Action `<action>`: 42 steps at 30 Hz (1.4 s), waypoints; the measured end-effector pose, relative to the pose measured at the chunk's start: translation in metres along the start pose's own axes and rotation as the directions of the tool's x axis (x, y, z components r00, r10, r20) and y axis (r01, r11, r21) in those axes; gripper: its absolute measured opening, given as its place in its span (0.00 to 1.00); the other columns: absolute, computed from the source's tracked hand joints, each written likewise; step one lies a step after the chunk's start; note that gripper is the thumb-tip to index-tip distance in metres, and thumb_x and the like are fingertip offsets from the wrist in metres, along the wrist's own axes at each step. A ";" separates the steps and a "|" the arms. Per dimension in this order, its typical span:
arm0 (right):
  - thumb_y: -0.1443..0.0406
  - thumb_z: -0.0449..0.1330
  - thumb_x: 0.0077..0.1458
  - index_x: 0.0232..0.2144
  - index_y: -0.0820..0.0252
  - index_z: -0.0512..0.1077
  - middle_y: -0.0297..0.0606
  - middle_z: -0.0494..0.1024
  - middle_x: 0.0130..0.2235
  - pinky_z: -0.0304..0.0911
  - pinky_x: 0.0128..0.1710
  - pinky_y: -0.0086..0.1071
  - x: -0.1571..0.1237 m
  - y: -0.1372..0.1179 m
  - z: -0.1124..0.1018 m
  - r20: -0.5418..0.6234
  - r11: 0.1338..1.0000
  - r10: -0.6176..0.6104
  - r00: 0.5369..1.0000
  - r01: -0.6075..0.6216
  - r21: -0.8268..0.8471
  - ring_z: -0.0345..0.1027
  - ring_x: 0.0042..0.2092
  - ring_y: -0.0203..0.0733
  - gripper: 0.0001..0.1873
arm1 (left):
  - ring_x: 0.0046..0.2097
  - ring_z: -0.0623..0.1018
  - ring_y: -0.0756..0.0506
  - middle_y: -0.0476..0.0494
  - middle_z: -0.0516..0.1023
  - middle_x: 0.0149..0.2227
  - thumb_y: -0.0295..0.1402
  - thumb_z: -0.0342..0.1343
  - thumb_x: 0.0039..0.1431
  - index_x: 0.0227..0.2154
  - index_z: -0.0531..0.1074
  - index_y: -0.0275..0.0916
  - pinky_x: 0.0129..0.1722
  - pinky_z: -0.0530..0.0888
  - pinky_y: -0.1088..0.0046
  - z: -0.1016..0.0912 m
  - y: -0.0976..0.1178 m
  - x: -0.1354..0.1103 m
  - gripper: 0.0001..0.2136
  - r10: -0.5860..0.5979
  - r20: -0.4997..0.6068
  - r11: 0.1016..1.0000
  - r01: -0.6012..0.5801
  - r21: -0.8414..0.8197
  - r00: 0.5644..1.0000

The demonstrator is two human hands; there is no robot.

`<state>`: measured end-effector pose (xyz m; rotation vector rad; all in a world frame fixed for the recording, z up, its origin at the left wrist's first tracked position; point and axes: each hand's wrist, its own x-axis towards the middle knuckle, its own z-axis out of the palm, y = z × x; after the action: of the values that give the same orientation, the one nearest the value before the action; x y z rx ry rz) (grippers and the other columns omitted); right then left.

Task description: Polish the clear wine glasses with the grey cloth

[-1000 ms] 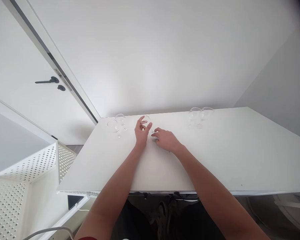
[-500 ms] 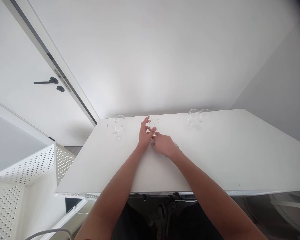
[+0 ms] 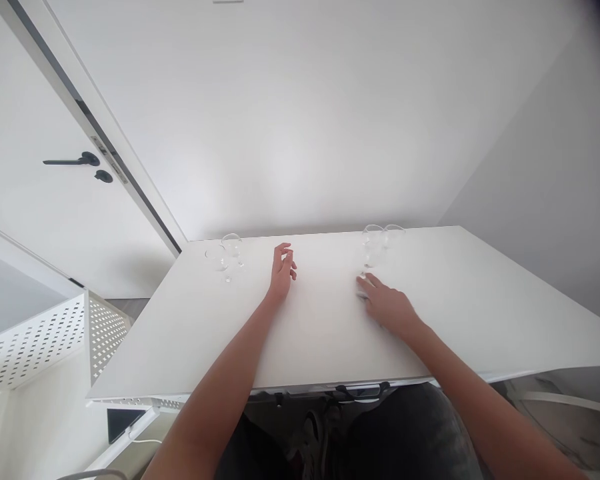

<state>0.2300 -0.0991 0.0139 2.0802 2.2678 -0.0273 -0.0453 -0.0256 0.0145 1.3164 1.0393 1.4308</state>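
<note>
My left hand [image 3: 281,273] is raised over the back middle of the white table [image 3: 310,340], its fingers loosely bent and apart, with nothing in them. Further right, my right hand [image 3: 389,303] is low over the tabletop, slightly blurred, its fingers pointing left. A small pale grey thing [image 3: 361,292] shows under those fingers; its kind is unclear. Just beyond the fingertips stand clear stemmed glasses [image 3: 373,240], overlapping so that I cannot tell their number. Left of my left hand, two more clear stemmed glasses [image 3: 231,245] stand close together near the back edge.
A white wall [image 3: 300,133] rises right behind the table. To the left are a door with a black handle [image 3: 73,161] and a white perforated panel [image 3: 107,327]. My legs [image 3: 410,427] are under the front edge, near dark fittings [image 3: 357,390].
My hands have parted. My right hand has moved right, close to the right-hand glasses. The glass that was between both hands is gone from there. The view has shifted slightly.
</note>
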 end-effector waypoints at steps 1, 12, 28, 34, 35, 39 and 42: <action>0.69 0.47 0.61 0.69 0.51 0.57 0.44 0.54 0.73 0.68 0.37 0.40 -0.001 0.014 0.003 0.001 1.000 0.012 1.000 -0.012 0.004 0.77 0.42 0.48 0.34 | 0.37 0.70 0.51 0.43 0.64 0.51 0.48 0.48 0.69 0.55 0.64 0.51 0.26 0.70 0.79 0.000 0.000 0.000 0.16 -0.008 0.003 1.000 0.008 0.004 1.000; 0.62 0.45 0.64 0.71 0.45 0.53 0.40 0.52 0.73 0.71 0.40 0.44 0.010 0.072 0.016 -0.008 0.986 0.167 0.986 -0.167 0.018 0.77 0.46 0.51 0.33 | 0.34 0.68 0.53 0.44 0.64 0.50 0.48 0.47 0.69 0.49 0.67 0.49 0.25 0.68 0.80 0.001 -0.003 0.001 0.14 -0.036 0.065 0.998 0.033 0.044 0.997; 0.64 0.44 0.63 0.71 0.47 0.53 0.43 0.53 0.73 0.71 0.38 0.44 0.006 0.065 0.021 -0.048 0.977 0.214 0.976 -0.212 0.038 0.77 0.41 0.47 0.34 | 0.29 0.67 0.52 0.47 0.67 0.36 0.50 0.47 0.68 0.46 0.70 0.47 0.25 0.67 0.78 0.002 -0.002 0.001 0.15 -0.073 0.065 0.996 0.069 0.056 0.995; 0.64 0.44 0.64 0.69 0.50 0.56 0.47 0.55 0.72 0.67 0.34 0.42 -0.005 0.053 0.019 -0.114 0.958 0.286 0.951 -0.282 0.048 0.75 0.36 0.46 0.32 | 0.27 0.66 0.54 0.48 0.67 0.38 0.50 0.47 0.68 0.45 0.70 0.47 0.24 0.66 0.78 0.001 -0.005 0.003 0.15 -0.086 0.072 0.996 0.082 0.045 0.994; 0.63 0.43 0.64 0.68 0.52 0.59 0.49 0.57 0.70 0.66 0.33 0.41 -0.009 0.050 0.018 -0.151 0.951 0.308 0.939 -0.301 0.065 0.74 0.34 0.45 0.30 | 0.27 0.65 0.54 0.48 0.67 0.38 0.50 0.47 0.68 0.44 0.70 0.46 0.24 0.65 0.77 0.001 -0.005 0.003 0.15 -0.081 0.072 0.996 0.079 0.040 0.994; 0.61 0.44 0.66 0.59 0.59 0.66 0.50 0.66 0.63 0.66 0.35 0.40 -0.027 0.029 0.013 -0.371 0.970 0.232 0.899 -0.183 0.163 0.73 0.37 0.47 0.23 | 0.23 0.59 0.54 0.50 0.62 0.27 0.55 0.46 0.67 0.28 0.66 0.40 0.22 0.59 0.76 0.000 -0.005 0.004 0.23 -0.095 0.102 0.995 0.093 0.026 0.990; 0.65 0.47 0.63 0.50 0.58 0.71 0.49 0.70 0.56 0.66 0.45 0.42 -0.035 0.003 0.001 -0.445 0.962 0.058 0.894 0.069 0.264 0.71 0.46 0.51 0.18 | 0.21 0.52 0.53 0.52 0.51 0.20 0.57 0.45 0.66 0.19 0.55 0.40 0.21 0.52 0.73 -0.001 -0.005 0.004 0.28 -0.142 0.145 0.990 0.138 0.041 0.979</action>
<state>0.2359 -0.1335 0.0147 2.4312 2.6633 0.1696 -0.0458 -0.0209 0.0105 1.3231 1.0376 1.1984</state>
